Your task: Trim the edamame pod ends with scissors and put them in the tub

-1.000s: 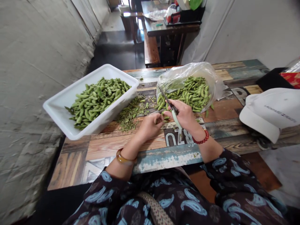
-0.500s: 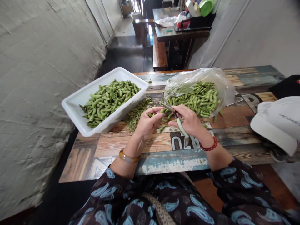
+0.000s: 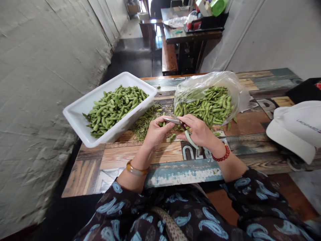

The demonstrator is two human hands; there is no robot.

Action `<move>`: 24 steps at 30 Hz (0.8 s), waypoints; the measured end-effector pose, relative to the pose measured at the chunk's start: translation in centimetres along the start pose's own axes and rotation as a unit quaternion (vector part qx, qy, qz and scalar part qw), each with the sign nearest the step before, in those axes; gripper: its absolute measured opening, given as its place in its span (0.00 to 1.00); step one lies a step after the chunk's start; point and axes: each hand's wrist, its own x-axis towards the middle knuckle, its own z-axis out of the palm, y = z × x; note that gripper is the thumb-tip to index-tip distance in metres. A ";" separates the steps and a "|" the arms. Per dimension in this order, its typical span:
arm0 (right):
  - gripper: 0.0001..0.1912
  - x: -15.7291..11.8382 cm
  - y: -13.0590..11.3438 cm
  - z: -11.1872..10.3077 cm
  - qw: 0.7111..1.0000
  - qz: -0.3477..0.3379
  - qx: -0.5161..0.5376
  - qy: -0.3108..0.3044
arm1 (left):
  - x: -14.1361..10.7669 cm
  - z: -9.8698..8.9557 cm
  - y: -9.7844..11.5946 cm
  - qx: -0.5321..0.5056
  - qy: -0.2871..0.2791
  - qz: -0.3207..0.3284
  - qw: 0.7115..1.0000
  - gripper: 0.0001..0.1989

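Note:
My left hand (image 3: 158,131) is closed on a green edamame pod (image 3: 161,124), part of which shows between the fingers. In my right hand (image 3: 197,130) is a pair of scissors (image 3: 190,137) with pale green handles; its blades reach over to my left fingertips. Left of my hands, the white plastic tub (image 3: 86,140) holds a heap of edamame pods (image 3: 115,108). On the right, more pods (image 3: 209,106) spill from a clear plastic bag (image 3: 240,90). Trimmed stem bits (image 3: 142,125) lie in a pile beside the tub. One loose pod (image 3: 172,137) rests below my hands.
The patchwork wooden table (image 3: 140,157) spans the view. A white cap (image 3: 296,129) lies at its right, near a dark item (image 3: 304,92). A rough grey wall (image 3: 37,83) rises on the left. Behind stands another table (image 3: 173,36) with a black tray (image 3: 208,25).
The scissor blades have swung from pointing up and away to lying nearly level across my left fingertips. My right hand has shifted slightly left. The whole view has moved a little.

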 end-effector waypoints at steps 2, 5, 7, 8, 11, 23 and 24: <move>0.31 0.0 -0.1 0.0 1.000 0.003 0.006 -0.003 | 0.0 0.0 0.0 0.006 0.001 0.002 1.000 0.12; 0.29 0.0 -0.2 -0.1 1.000 0.007 0.010 -0.003 | 0.0 -0.1 -0.2 0.017 0.005 0.009 1.000 0.12; 0.27 0.0 -0.3 -0.2 1.000 0.008 0.002 -0.003 | 0.0 -0.1 -0.3 0.023 0.010 0.012 1.000 0.12; 0.27 -0.1 -0.3 -0.2 1.000 0.010 -0.003 -0.004 | 0.0 -0.2 -0.3 0.024 0.013 0.010 1.000 0.12; 0.25 -0.1 -0.1 -0.1 1.000 0.022 -0.014 -0.006 | 0.1 -0.2 -0.3 0.010 0.023 -0.017 1.000 0.13; 0.31 -0.2 0.6 0.8 0.995 0.054 -0.011 0.079 | 0.3 -0.4 0.5 -0.128 0.040 -0.074 0.988 0.20; 0.32 -0.3 0.7 0.8 0.996 0.047 -0.009 0.070 | 0.3 -0.4 0.5 -0.127 0.041 -0.076 0.988 0.20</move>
